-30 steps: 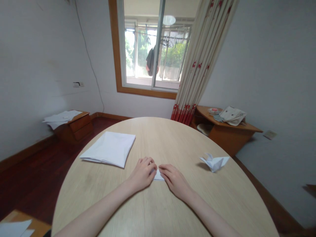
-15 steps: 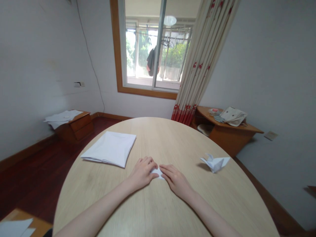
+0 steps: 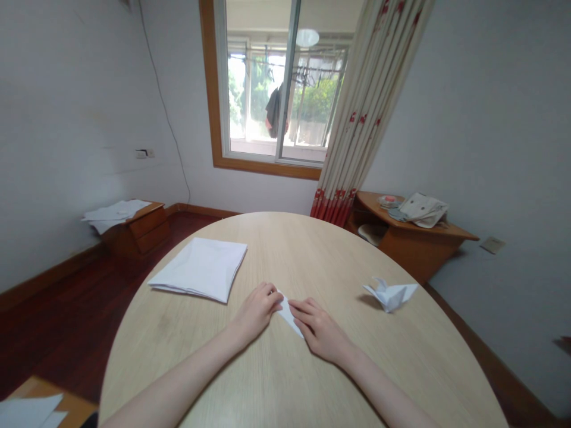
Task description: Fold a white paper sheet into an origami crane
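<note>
A small folded piece of white paper [image 3: 289, 316] lies on the round wooden table [image 3: 285, 380] between my hands. My left hand [image 3: 257, 310] has its fingers curled and pinches the paper's far tip. My right hand [image 3: 317, 328] presses on the paper's right edge with bent fingers. Most of the paper is hidden under the two hands; only a narrow slanted strip shows.
A stack of white sheets [image 3: 200, 268] lies at the table's left. A finished folded paper figure [image 3: 391, 293] sits at the right. Beyond the table stand a low wooden cabinet [image 3: 134, 224] with papers, a corner shelf [image 3: 414, 235] with a bag, a window and a curtain.
The folded paper has turned between my hands; it now shows as a longer slanted strip. My left hand has shifted slightly up to its tip, my right slightly nearer me.
</note>
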Demonstrator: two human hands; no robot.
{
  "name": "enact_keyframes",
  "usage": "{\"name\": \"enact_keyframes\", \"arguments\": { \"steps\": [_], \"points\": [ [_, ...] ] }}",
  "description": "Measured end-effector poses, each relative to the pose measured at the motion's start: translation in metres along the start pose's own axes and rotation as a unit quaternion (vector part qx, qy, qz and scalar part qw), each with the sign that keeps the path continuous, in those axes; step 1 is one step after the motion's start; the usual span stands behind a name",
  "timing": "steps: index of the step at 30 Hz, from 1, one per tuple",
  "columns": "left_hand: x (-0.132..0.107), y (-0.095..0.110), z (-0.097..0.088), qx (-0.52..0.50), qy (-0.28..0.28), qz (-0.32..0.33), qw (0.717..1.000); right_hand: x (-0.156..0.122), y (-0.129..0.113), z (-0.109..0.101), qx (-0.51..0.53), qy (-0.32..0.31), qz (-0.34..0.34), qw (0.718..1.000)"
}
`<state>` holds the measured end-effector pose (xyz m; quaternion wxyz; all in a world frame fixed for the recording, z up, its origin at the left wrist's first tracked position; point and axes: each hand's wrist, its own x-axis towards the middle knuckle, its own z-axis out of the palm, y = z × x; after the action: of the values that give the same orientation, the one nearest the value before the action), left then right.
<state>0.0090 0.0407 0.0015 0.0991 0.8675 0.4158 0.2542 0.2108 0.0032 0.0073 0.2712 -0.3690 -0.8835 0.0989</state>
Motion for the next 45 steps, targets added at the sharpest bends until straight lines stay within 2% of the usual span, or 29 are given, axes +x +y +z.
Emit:
{"name": "enact_keyframes", "arguments": {
  "steps": [5, 10, 17, 21, 30, 45],
  "points": [
    [-0.002, 0.001, 0.000, 0.013, -0.001, -0.023, 1.000, -0.001, 0.000, -0.004, 0.026, -0.006, -0.011, 1.000],
    [-0.003, 0.002, 0.001, 0.009, -0.010, -0.032, 0.999, -0.001, -0.001, -0.004, 0.017, 0.021, -0.036, 0.999],
    [-0.001, -0.006, -0.002, -0.065, -0.048, 0.019, 0.997, -0.004, 0.004, 0.001, 0.057, 0.031, -0.037, 0.997],
    [-0.002, -0.013, -0.009, -0.113, -0.068, 0.055, 0.990, -0.005, 0.002, 0.002, 0.039, 0.021, -0.025, 0.999],
    [-0.007, 0.000, -0.022, -0.141, -0.084, 0.052, 0.985, -0.004, 0.000, -0.002, -0.035, 0.020, -0.015, 0.999],
    [-0.007, 0.002, -0.024, -0.132, -0.100, 0.066, 0.984, -0.004, 0.001, -0.007, 0.020, 0.014, 0.008, 1.000]
  ]
}}
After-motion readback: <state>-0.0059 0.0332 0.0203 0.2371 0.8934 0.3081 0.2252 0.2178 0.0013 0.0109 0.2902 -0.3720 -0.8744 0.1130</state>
